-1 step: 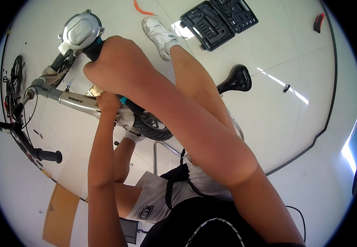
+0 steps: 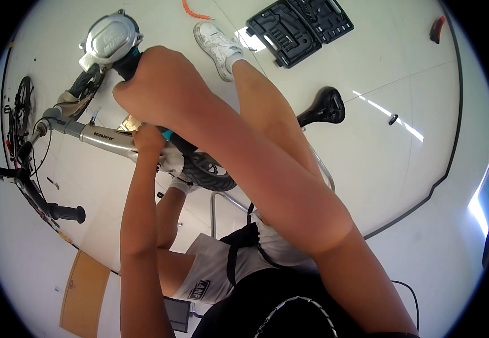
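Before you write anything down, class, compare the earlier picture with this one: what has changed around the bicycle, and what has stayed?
Very little: the right hand and round silver housing sit slightly higher in the picture, but the black saddle does too, so perhaps only the camera moved. Neither hand visibly took or let go of anything. The left hand stays at the bicycle's frame tube.

On the floor (image 2: 394, 169), a black tool case (image 2: 285, 35) lies open. A red-and-black object (image 2: 436, 30) lies near the floor's right edge.
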`<action>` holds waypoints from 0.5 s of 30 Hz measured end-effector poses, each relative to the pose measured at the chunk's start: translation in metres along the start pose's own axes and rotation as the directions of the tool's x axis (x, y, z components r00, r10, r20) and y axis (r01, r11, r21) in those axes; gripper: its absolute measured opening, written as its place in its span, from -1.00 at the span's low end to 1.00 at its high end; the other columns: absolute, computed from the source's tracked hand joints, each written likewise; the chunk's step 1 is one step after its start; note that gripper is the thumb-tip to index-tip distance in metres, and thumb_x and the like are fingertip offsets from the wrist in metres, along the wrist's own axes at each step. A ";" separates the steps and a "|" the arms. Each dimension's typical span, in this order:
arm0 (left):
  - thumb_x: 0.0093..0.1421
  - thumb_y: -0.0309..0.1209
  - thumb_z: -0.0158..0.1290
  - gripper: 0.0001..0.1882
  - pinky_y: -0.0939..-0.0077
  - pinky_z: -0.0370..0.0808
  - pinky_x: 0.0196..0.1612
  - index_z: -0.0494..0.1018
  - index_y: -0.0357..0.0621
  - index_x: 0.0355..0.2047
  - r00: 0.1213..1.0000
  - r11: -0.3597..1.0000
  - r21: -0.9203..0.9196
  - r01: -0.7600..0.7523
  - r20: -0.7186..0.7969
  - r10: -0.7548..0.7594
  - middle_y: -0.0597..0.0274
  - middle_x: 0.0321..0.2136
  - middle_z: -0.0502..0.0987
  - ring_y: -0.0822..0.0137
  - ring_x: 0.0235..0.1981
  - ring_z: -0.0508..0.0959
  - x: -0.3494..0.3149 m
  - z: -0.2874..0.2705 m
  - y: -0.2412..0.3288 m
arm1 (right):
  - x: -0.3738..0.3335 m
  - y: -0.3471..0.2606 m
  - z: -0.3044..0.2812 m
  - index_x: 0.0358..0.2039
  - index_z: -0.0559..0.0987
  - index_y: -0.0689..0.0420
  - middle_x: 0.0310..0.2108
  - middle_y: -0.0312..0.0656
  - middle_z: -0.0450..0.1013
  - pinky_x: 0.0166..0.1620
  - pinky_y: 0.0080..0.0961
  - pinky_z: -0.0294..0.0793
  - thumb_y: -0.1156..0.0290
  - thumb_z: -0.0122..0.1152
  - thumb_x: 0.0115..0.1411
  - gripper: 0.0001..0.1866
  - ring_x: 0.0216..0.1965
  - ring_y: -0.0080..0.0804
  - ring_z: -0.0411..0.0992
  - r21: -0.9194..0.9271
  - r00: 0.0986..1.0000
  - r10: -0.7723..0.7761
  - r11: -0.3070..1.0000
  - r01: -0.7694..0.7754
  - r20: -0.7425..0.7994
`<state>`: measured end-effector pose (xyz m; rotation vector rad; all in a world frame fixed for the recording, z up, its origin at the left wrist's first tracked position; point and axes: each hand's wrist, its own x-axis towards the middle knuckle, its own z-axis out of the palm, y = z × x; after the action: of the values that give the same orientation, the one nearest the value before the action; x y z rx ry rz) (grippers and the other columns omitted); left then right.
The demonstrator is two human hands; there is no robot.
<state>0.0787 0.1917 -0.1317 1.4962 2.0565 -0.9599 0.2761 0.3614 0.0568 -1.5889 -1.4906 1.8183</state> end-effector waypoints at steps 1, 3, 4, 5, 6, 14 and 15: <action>0.10 -0.28 0.15 -0.73 0.13 0.39 0.10 0.62 -0.10 -0.21 0.997 0.999 0.034 0.011 0.078 -0.014 0.08 -0.20 0.65 0.09 -0.05 0.61 0.002 0.000 0.000 | 0.002 -0.002 -0.004 -0.61 0.54 0.33 -0.57 0.12 0.50 -0.30 -0.21 0.55 0.29 0.22 -0.12 -0.71 -0.44 0.05 0.55 0.011 1.000 0.010 1.000 -0.010 0.008; 0.08 -0.25 0.16 -0.72 0.15 0.39 0.10 0.63 -0.12 -0.24 0.996 1.000 0.031 -0.005 0.084 0.002 0.07 -0.22 0.66 0.09 -0.07 0.62 0.001 0.001 0.001 | 0.006 0.001 -0.005 -0.61 0.55 0.33 -0.57 0.12 0.51 -0.31 -0.22 0.55 0.28 0.22 -0.12 -0.70 -0.44 0.04 0.55 0.013 1.000 -0.004 1.000 0.004 -0.001; 0.07 -0.24 0.17 -0.71 0.16 0.39 0.09 0.63 -0.13 -0.26 0.996 1.000 0.029 -0.013 0.086 0.010 0.06 -0.23 0.66 0.09 -0.08 0.62 0.000 0.001 0.003 | 0.009 0.004 -0.003 -0.60 0.55 0.33 -0.57 0.12 0.51 -0.31 -0.22 0.55 0.27 0.21 -0.12 -0.70 -0.44 0.04 0.55 0.004 0.999 -0.027 1.000 0.027 -0.018; 0.07 -0.24 0.17 -0.71 0.15 0.39 0.09 0.63 -0.13 -0.27 0.997 0.999 0.040 -0.014 0.077 0.010 0.06 -0.23 0.66 0.08 -0.07 0.62 -0.001 0.001 0.003 | 0.010 0.007 -0.001 -0.60 0.55 0.32 -0.57 0.12 0.51 -0.32 -0.22 0.55 0.27 0.21 -0.11 -0.70 -0.44 0.03 0.55 -0.006 0.998 -0.050 0.999 0.050 -0.034; 0.07 -0.24 0.18 -0.72 0.14 0.39 0.10 0.63 -0.14 -0.27 0.998 0.999 0.049 -0.013 0.067 0.009 0.06 -0.23 0.66 0.07 -0.07 0.62 -0.002 -0.001 0.004 | 0.009 0.004 -0.003 -0.60 0.55 0.33 -0.56 0.12 0.51 -0.32 -0.23 0.55 0.26 0.21 -0.11 -0.69 -0.44 0.03 0.55 -0.006 1.000 -0.028 1.000 0.028 -0.010; 0.05 -0.19 0.13 -0.67 0.03 0.41 0.03 0.63 -0.18 -0.31 0.957 0.997 -0.018 -0.076 -0.282 0.068 0.03 -0.30 0.65 0.01 -0.14 0.60 -0.022 -0.008 -0.010 | 0.004 -0.010 -0.008 -0.46 0.62 0.28 -0.51 0.01 0.56 -0.25 -0.35 0.60 0.28 0.24 -0.05 -0.72 -0.38 -0.14 0.60 -0.094 0.990 0.044 0.995 -0.031 0.133; 0.05 -0.27 0.11 -0.77 0.08 0.43 -0.09 0.57 -0.20 -0.43 0.948 0.983 -0.120 -0.137 -0.305 0.095 0.01 -0.38 0.62 -0.02 -0.25 0.58 -0.030 -0.019 -0.009 | 0.004 -0.009 -0.008 -0.47 0.62 0.28 -0.50 0.01 0.56 -0.25 -0.35 0.60 0.23 0.24 -0.02 -0.69 -0.39 -0.14 0.59 -0.110 0.994 0.041 0.993 -0.030 0.103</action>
<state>0.0814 0.1841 -0.0960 1.7511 2.1565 -0.5578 0.2780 0.3721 0.0628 -1.6010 -1.6431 1.8973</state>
